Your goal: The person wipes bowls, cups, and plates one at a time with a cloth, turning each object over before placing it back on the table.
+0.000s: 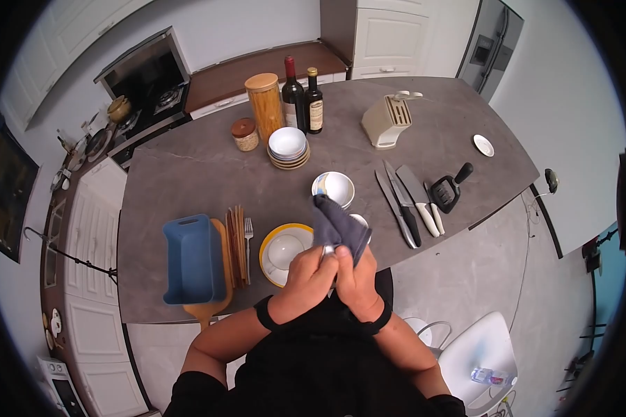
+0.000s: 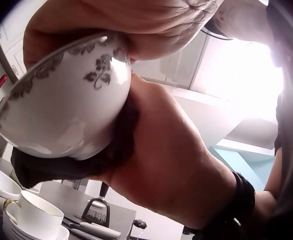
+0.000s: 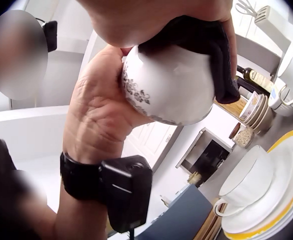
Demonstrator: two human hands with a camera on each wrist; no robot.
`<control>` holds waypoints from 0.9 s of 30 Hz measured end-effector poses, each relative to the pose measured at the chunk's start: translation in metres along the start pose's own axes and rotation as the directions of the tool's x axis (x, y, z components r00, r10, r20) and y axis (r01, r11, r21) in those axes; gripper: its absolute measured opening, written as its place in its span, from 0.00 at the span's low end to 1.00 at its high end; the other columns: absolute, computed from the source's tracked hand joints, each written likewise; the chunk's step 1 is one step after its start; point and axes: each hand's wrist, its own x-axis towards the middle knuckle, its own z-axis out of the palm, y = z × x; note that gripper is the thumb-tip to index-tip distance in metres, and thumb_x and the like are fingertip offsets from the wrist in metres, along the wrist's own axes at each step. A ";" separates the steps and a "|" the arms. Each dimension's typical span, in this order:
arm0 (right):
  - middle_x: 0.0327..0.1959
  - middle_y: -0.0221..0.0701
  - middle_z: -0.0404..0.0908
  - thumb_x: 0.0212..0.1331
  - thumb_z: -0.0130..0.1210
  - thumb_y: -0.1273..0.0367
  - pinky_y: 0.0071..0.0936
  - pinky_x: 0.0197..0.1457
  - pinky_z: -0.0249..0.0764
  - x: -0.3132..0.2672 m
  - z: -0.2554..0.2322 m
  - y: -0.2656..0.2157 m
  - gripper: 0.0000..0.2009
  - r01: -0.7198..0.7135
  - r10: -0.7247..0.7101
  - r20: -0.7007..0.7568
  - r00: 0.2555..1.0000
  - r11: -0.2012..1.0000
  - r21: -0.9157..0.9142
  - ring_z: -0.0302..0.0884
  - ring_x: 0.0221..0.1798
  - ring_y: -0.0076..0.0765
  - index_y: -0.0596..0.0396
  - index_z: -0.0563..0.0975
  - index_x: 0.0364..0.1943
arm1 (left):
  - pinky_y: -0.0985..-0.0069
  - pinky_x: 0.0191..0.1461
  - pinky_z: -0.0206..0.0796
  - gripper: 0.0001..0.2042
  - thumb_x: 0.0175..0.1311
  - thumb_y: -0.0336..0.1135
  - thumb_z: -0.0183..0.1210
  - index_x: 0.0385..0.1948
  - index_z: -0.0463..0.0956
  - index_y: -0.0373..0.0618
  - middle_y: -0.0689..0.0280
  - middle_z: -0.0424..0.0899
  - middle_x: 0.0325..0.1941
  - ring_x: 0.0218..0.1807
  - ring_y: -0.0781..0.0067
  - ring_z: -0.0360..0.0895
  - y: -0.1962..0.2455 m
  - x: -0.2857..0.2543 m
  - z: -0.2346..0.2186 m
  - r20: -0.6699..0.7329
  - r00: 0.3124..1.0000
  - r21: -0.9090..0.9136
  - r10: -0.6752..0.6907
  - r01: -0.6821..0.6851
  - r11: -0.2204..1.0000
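Observation:
Both hands meet in front of the body at the counter's near edge. The left hand (image 1: 310, 279) (image 3: 104, 110) grips a white bowl (image 2: 71, 100) (image 3: 169, 87) with a grey floral pattern, tilted in the wrist views. A dark grey cloth (image 1: 342, 226) (image 3: 221, 55) is held by the right hand (image 1: 358, 281) (image 2: 166, 150) and lies against the bowl's outer side. Fingers and cloth hide most of the bowl in the head view; part of its rim is covered in the wrist views.
On the counter (image 1: 209, 167), a yellow-rimmed plate (image 1: 265, 258), chopsticks (image 1: 237, 243), a fork and a blue tray (image 1: 188, 260) lie left. White bowls (image 1: 339, 187) stand beyond the hands. Knives (image 1: 396, 208) and a knife block (image 1: 386, 124) are right; bottles (image 1: 294, 104) stand at the back.

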 end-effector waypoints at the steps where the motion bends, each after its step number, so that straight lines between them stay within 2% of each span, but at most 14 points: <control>1: 0.57 0.51 0.80 0.77 0.48 0.65 0.39 0.62 0.73 0.001 0.001 0.000 0.19 0.022 -0.022 0.001 1.000 0.999 0.026 0.80 0.57 0.51 0.66 0.76 0.61 | 0.60 0.32 0.68 0.05 0.66 0.29 0.55 0.33 0.75 0.37 0.51 0.81 0.30 0.28 0.49 0.80 -0.001 -0.001 -0.002 -0.011 1.000 0.016 -0.006 0.006 1.000; 3: 0.55 0.50 0.81 0.78 0.47 0.64 0.39 0.61 0.74 0.000 0.002 0.003 0.19 0.064 -0.065 0.003 0.998 0.994 0.083 0.81 0.56 0.50 0.66 0.76 0.61 | 0.58 0.30 0.68 0.05 0.62 0.29 0.58 0.31 0.75 0.37 0.52 0.81 0.28 0.26 0.47 0.79 0.005 0.000 -0.007 0.015 0.979 0.126 0.204 -0.204 0.971; 4: 0.52 0.45 0.85 0.79 0.46 0.59 0.37 0.58 0.76 -0.004 -0.005 0.007 0.22 -0.216 0.201 0.108 0.974 0.964 0.155 0.83 0.53 0.45 0.66 0.76 0.60 | 0.58 0.30 0.69 0.05 0.61 0.29 0.59 0.31 0.75 0.38 0.52 0.80 0.27 0.26 0.47 0.78 0.010 0.002 -0.011 0.073 0.953 0.169 0.294 -0.302 0.938; 5: 0.48 0.38 0.86 0.81 0.45 0.55 0.34 0.56 0.78 -0.003 -0.009 0.012 0.23 -0.468 0.427 0.198 0.882 0.840 0.275 0.84 0.51 0.38 0.63 0.78 0.57 | 0.57 0.31 0.69 0.05 0.60 0.29 0.60 0.30 0.75 0.38 0.53 0.80 0.27 0.26 0.47 0.78 0.012 0.003 -0.014 0.137 0.916 0.205 0.377 -0.399 0.894; 6: 0.49 0.36 0.86 0.81 0.45 0.54 0.33 0.55 0.79 0.000 -0.009 0.019 0.22 -0.575 0.492 0.303 0.816 0.644 0.504 0.84 0.51 0.35 0.60 0.79 0.56 | 0.58 0.31 0.70 0.07 0.55 0.30 0.63 0.28 0.75 0.39 0.56 0.76 0.25 0.26 0.48 0.77 0.010 0.004 -0.018 0.233 0.869 0.218 0.437 -0.485 0.847; 7: 0.49 0.34 0.85 0.81 0.45 0.52 0.33 0.55 0.80 0.002 -0.008 0.023 0.22 -0.639 0.514 0.421 0.747 0.381 0.669 0.84 0.51 0.32 0.57 0.79 0.55 | 0.60 0.30 0.70 0.07 0.54 0.31 0.63 0.28 0.75 0.40 0.57 0.75 0.25 0.25 0.50 0.77 0.013 0.005 -0.021 0.301 0.823 0.211 0.482 -0.550 0.808; 8: 0.51 0.35 0.85 0.82 0.44 0.52 0.34 0.56 0.81 0.002 -0.011 0.022 0.21 -0.672 0.502 0.495 0.709 0.267 0.691 0.84 0.52 0.31 0.54 0.78 0.56 | 0.61 0.29 0.70 0.07 0.54 0.33 0.62 0.27 0.74 0.41 0.58 0.74 0.24 0.24 0.52 0.76 0.017 0.005 -0.023 0.366 0.770 0.199 0.522 -0.613 0.765; 13: 0.55 0.35 0.84 0.81 0.45 0.52 0.35 0.62 0.79 -0.008 -0.016 0.029 0.21 -0.759 0.459 0.666 0.588 0.031 0.650 0.83 0.56 0.34 0.54 0.75 0.61 | 0.69 0.26 0.67 0.13 0.46 0.38 0.67 0.23 0.73 0.43 0.64 0.73 0.28 0.23 0.64 0.72 0.031 0.005 -0.030 0.573 0.485 0.091 0.661 -0.839 0.536; 15: 0.55 0.35 0.84 0.81 0.45 0.52 0.36 0.63 0.79 -0.006 -0.013 0.025 0.21 -0.767 0.489 0.671 0.558 -0.005 0.642 0.83 0.56 0.34 0.54 0.74 0.61 | 0.69 0.27 0.67 0.12 0.45 0.37 0.66 0.23 0.73 0.43 0.64 0.72 0.30 0.26 0.64 0.71 0.024 0.008 -0.037 0.611 0.474 0.106 0.634 -0.843 0.528; 17: 0.55 0.35 0.84 0.81 0.44 0.52 0.35 0.62 0.79 -0.005 -0.011 0.020 0.22 -0.717 0.525 0.594 0.610 0.047 0.695 0.84 0.55 0.34 0.54 0.75 0.61 | 0.67 0.28 0.67 0.11 0.45 0.35 0.65 0.24 0.73 0.42 0.63 0.71 0.29 0.27 0.63 0.71 0.018 0.014 -0.040 0.646 0.485 0.111 0.589 -0.823 0.557; 21: 0.53 0.35 0.85 0.81 0.44 0.51 0.35 0.60 0.79 -0.008 -0.014 0.030 0.22 -0.614 0.579 0.388 0.717 0.261 0.745 0.84 0.53 0.34 0.54 0.78 0.59 | 0.59 0.34 0.68 0.10 0.50 0.32 0.62 0.31 0.72 0.40 0.59 0.73 0.32 0.32 0.54 0.74 0.024 0.012 -0.036 0.525 0.758 0.298 0.389 -0.591 0.750; 23: 0.46 0.34 0.85 0.81 0.46 0.52 0.32 0.55 0.76 -0.013 -0.011 0.035 0.23 -0.554 0.524 0.241 0.817 0.596 0.581 0.80 0.48 0.30 0.59 0.80 0.52 | 0.55 0.34 0.67 0.09 0.56 0.32 0.62 0.32 0.71 0.39 0.56 0.74 0.30 0.32 0.49 0.76 0.017 0.006 -0.026 0.393 0.867 0.264 0.306 -0.425 0.866; 25: 0.43 0.33 0.83 0.80 0.47 0.52 0.30 0.54 0.74 -0.017 -0.007 0.027 0.24 -0.433 0.405 0.156 0.901 0.862 0.263 0.78 0.47 0.28 0.62 0.80 0.50 | 0.54 0.34 0.68 0.09 0.59 0.32 0.62 0.32 0.72 0.39 0.55 0.75 0.28 0.31 0.47 0.77 0.012 0.000 -0.017 0.294 0.939 0.243 0.178 -0.254 0.936; 27: 0.42 0.31 0.82 0.80 0.47 0.52 0.30 0.52 0.73 -0.017 -0.004 0.027 0.24 -0.424 0.393 0.163 0.905 0.862 0.277 0.75 0.46 0.26 0.65 0.78 0.48 | 0.55 0.35 0.69 0.08 0.58 0.30 0.63 0.32 0.73 0.38 0.54 0.77 0.27 0.29 0.45 0.78 0.007 -0.005 -0.009 0.233 0.953 0.270 0.191 -0.252 0.929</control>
